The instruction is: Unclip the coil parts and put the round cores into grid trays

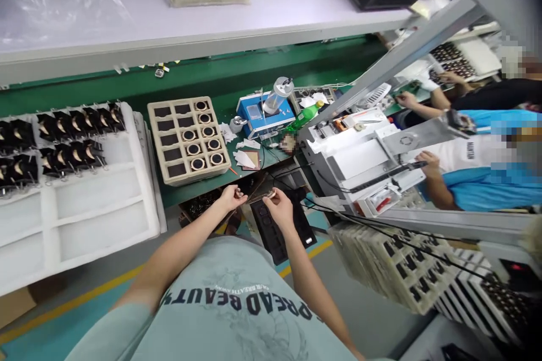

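My left hand [234, 197] is closed in a pinch in front of the bench edge, at the middle of the view. A short gap to its right, my right hand [280, 207] pinches too, fingertips turned toward the left. Anything between either set of fingertips is too small to make out. Closest on the bench is a beige compartment tray [151, 127], atop what looks like a stack. Its right-hand compartments hold several round gold-rimmed parts like watch cases [193, 149]; dark pads line the left ones.
A white foam tray [101, 192] with black clipped parts lies left. A blue device [249, 115], a green bottle [305, 117] and paper scraps stand at the back. A shelf [275, 20] overhangs the bench. Cables, a grey machine [330, 158] and co-workers are right.
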The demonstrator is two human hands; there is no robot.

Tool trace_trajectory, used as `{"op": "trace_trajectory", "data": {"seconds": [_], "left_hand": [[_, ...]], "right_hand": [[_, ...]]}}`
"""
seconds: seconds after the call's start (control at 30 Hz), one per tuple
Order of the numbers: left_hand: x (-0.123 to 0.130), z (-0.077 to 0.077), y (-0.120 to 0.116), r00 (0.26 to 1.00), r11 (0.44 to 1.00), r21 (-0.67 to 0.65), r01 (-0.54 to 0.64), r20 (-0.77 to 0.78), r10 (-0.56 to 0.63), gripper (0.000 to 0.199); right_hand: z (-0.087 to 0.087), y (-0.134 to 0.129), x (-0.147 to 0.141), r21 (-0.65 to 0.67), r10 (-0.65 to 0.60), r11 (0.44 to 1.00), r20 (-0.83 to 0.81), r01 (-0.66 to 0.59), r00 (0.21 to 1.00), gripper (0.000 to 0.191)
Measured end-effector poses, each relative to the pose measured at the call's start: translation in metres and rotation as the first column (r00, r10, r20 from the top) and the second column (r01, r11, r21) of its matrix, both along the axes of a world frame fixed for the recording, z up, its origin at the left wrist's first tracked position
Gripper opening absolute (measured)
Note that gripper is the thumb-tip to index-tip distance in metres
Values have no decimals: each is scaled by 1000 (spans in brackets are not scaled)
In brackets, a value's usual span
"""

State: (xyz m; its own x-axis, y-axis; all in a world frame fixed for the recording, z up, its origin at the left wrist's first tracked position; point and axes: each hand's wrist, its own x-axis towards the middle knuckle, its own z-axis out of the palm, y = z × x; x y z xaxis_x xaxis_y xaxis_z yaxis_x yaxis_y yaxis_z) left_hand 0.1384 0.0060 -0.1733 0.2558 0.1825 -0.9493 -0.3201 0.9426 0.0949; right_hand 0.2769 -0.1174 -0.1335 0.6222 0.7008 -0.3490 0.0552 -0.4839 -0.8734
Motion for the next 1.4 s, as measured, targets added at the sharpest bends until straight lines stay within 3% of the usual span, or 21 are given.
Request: {"op": "trace_trajectory", "data": {"seconds": [0.07,0.13,0.2,0.27,0.37,0.5,0.63,0.73,0.87,0.97,1.03,1.1,1.23,1.4], "left_hand": [[8,-6,3,1000,1000,-14,-26,-11,26,17],[13,-9,5,999,999,-18,-31,-28,30,19],[14,-10,4,999,1000,-16,-24,-39,23,21],[10,-7,2,999,1000,-9,-16,-42,16,23],[-8,6,-5,1000,1000,22,-11,-19,11,25],[-55,41,-20,998,994,108,-21,63,14,23],[-112,79,-40,994,970,244,-1,108,-26,18],[-150,98,-50,993,900,432,61,62,-97,25],[-182,111,-52,999,841,540,28,7,-38,35],[-194,119,-51,999,844,536,-31,26,20,36],[-199,124,-49,998,843,535,-60,37,48,34],[-203,128,-48,998,838,542,-67,29,61,32],[-210,133,-42,998,830,558,-4,-54,41,24],[-209,140,-30,999,807,591,-8,-26,29,19]], "right_hand": [[4,-6,1,44,-70,996,-235,83,970,52],[9,-11,0,57,-102,988,-453,143,886,52],[14,-12,-2,63,-102,985,-547,162,831,51],[18,-7,-6,68,-88,987,-530,146,843,50],[21,13,-16,97,-6,994,-445,55,895,52],[26,60,-36,154,211,974,-343,-167,915,46],[32,132,-66,245,433,885,-122,-396,893,32],[41,202,-93,283,461,818,198,-500,865,26],[51,292,-124,166,459,747,572,-644,680,22],[46,330,-137,0,526,684,693,-729,493,24],[35,336,-141,-63,556,639,727,-767,404,26],[23,331,-142,-60,553,609,748,-791,368,30],[5,309,-136,26,516,568,767,-822,381,33],[-2,298,-132,51,530,525,761,-849,374,34]]}}
